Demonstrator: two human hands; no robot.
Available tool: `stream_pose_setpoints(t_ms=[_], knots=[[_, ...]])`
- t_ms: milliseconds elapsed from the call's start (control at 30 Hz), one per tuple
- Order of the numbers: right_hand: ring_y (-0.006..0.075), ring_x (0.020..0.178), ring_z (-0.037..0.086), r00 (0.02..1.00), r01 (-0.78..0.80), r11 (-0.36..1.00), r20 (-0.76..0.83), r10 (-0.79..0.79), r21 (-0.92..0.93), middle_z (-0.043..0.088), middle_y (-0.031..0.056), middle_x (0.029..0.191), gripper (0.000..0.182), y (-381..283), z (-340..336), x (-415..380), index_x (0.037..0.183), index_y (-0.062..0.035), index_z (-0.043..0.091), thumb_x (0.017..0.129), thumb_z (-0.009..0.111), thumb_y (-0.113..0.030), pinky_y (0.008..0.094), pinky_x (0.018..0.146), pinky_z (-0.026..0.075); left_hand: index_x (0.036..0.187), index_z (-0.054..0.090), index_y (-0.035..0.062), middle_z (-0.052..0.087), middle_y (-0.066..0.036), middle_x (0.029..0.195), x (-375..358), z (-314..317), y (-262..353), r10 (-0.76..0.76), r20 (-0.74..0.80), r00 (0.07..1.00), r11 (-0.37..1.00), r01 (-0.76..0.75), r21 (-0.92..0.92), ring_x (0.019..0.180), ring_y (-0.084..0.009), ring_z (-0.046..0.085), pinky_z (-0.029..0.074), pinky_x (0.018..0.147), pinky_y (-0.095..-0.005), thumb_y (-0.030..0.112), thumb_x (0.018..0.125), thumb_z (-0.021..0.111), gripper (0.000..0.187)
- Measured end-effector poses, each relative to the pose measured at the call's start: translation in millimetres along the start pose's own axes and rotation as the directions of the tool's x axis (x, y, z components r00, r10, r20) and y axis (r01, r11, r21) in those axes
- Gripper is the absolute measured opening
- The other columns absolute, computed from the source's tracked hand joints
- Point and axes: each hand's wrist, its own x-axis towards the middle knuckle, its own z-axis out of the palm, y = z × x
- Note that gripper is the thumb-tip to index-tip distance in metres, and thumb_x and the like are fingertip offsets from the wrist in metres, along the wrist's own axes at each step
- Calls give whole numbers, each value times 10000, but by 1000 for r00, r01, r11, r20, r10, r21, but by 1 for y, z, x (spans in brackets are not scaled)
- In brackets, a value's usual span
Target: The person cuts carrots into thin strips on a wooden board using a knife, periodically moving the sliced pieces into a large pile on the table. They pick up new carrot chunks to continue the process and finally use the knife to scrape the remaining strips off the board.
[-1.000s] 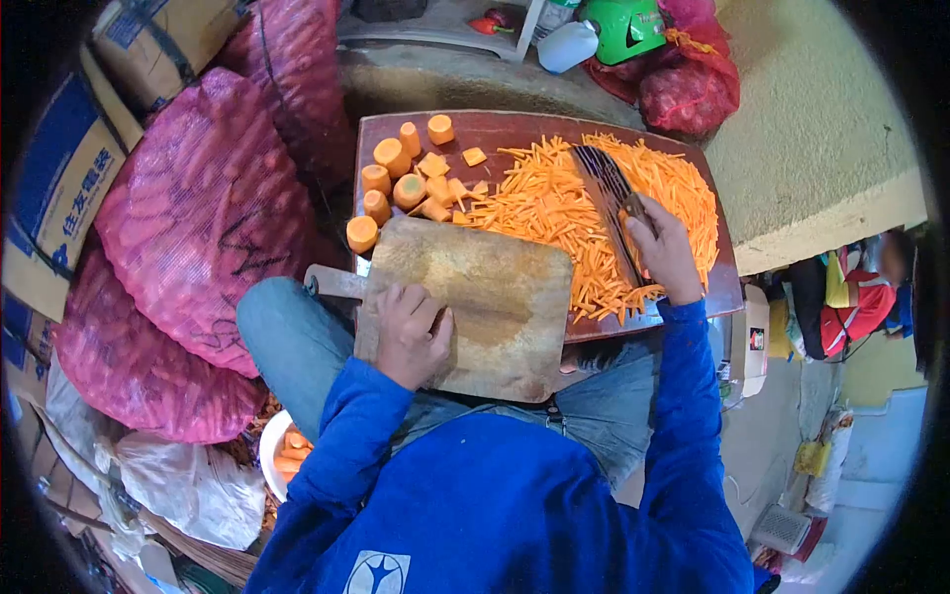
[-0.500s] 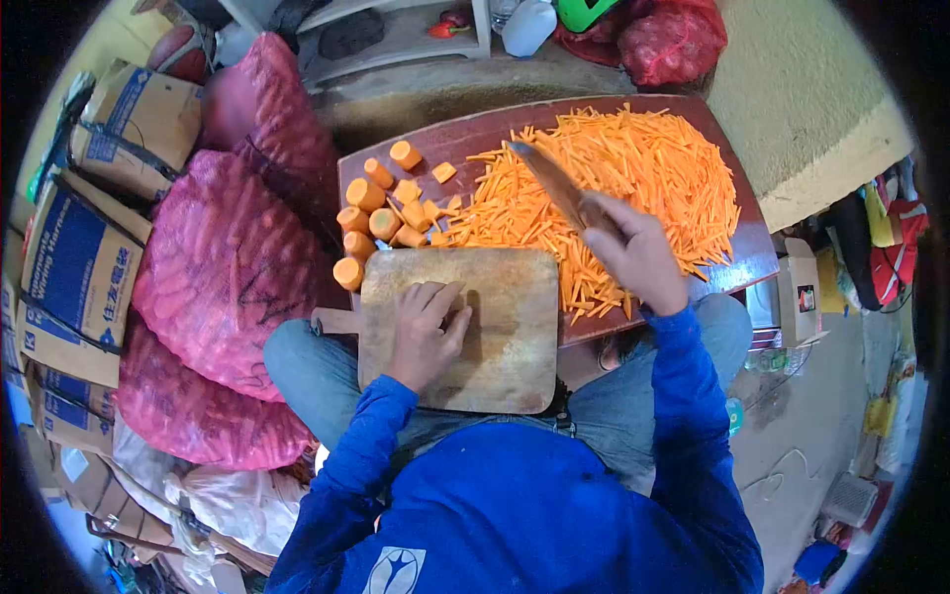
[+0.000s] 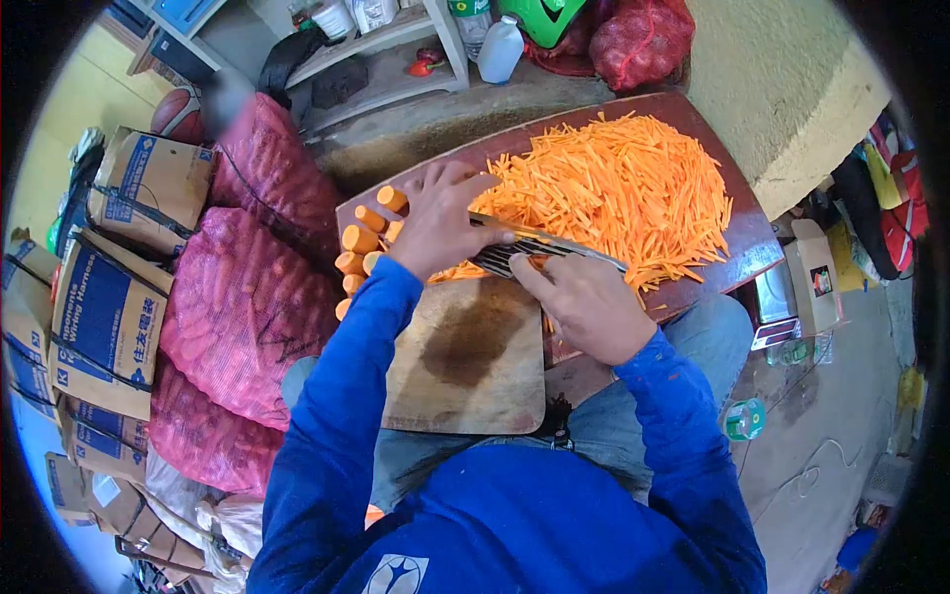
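My right hand (image 3: pixel 589 302) is closed round the knife (image 3: pixel 569 246), whose blade lies roughly sideways above the far edge of the wooden cutting board (image 3: pixel 465 366). At the knife's left end is my left hand (image 3: pixel 445 218), its fingers apart and its thumb against or just over the blade. Dark and light stripes show between the hands. A large heap of carrot sticks (image 3: pixel 633 188) covers much of the reddish table (image 3: pixel 737 252). Short carrot pieces (image 3: pixel 358 239) stand at its left end, partly hidden by my left hand and forearm. The board rests on my lap.
Pink mesh sacks (image 3: pixel 247 307) and cardboard boxes (image 3: pixel 114 307) are stacked on the left. Behind the table are a shelf (image 3: pixel 386 45), a white jug (image 3: pixel 501 49) and a red net bag (image 3: pixel 643 45). An open box (image 3: pixel 816 277) stands on the right.
My left hand has left the board and moved up beside the carrot pieces. My right hand has brought the knife down and left from the heap, towards my left hand. The view has shifted slightly.
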Motion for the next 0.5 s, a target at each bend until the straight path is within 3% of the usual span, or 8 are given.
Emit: stream_pose_setpoints(t_ms=[33, 100, 167, 200, 267, 300, 400, 500], knots=[[338, 879, 711, 1000, -4, 1000, -5, 4, -2, 693, 150, 978, 532, 1, 0, -1, 1392, -25, 610, 870, 678, -105, 473, 778, 563, 1320, 766, 139, 662, -110, 1324, 6, 7, -6, -14, 6, 1000, 998, 14, 54, 1323, -355, 543, 373, 1085, -592, 542, 760, 919, 706], [321, 880, 716, 997, 14, 998, -74, -18, -53, 696, 135, 958, 502, 4, 0, -1, 1368, -22, 616, 876, 676, -108, 465, 788, 563, 1321, 765, 142, 663, -112, 1326, 17, 23, -15, -22, 1, 1000, 997, 22, 70, 1316, -360, 551, 372, 1088, -594, 564, 785, 894, 694], [314, 883, 718, 999, 12, 999, -47, -15, -48, 698, 127, 948, 485, 5, -1, 0, 1351, -20, 618, 878, 676, -109, 462, 795, 564, 1321, 765, 146, 663, -118, 1362, 21, 33, -22, -70, 26, 997, 990, 66, 126, 1331, -373, 560, 374, 1092, -598, 611, 860, 829, 658], [308, 886, 721, 1000, 9, 999, -15, -9, -37, 701, 119, 938, 468, 5, -2, 0, 1335, -17, 620, 880, 677, -110, 459, 803, 566, 1321, 765, 146, 663, -118, 1362, 20, 34, -23, -68, 25, 997, 990, 65, 127, 1331, -373, 560, 374, 1092, -598, 611, 860, 829, 658], [307, 887, 723, 1000, 13, 999, -23, -14, -50, 702, 117, 931, 461, 5, -2, 1, 1327, -16, 618, 880, 679, -113, 454, 804, 568, 1342, 760, 148, 655, -134, 1399, 14, 38, -26, -60, 20, 998, 996, 61, -58, 1376, -377, 540, 373, 1104, -602, 650, 823, 848, 727], [305, 887, 725, 999, 18, 998, -29, -20, -58, 703, 114, 924, 455, 5, -1, 0, 1320, -14, 617, 881, 681, -115, 450, 804, 569, 1373, 748, 146, 643, -154, 1432, 11, 31, -15, -80, 101, 992, 992, 89, -93, 1418, -378, 513, 364, 1120, -614, 693, 771, 868, 822], [306, 887, 729, 1000, 13, 997, 2, -13, -71, 704, 120, 926, 446, 2, -3, 0, 1316, -14, 617, 887, 678, -120, 450, 784, 573, 1412, 723, 144, 622, -150, 1470, 5, 31, -5, -39, 181, 983, 994, 57, -96, 1445, -378, 512, 318, 1179, -660, 669, 763, 886, 850], [307, 887, 734, 999, 41, 997, -18, -42, -71, 702, 126, 918, 446, 2, 1, 1, 1324, -16, 616, 894, 671, -122, 452, 758, 579, 1404, 723, 141, 631, -133, 1448, 11, 32, -6, -70, 175, 982, 997, 75, -25, 1426, -356, 519, 336, 1138, -642, 684, 782, 864, 838]])
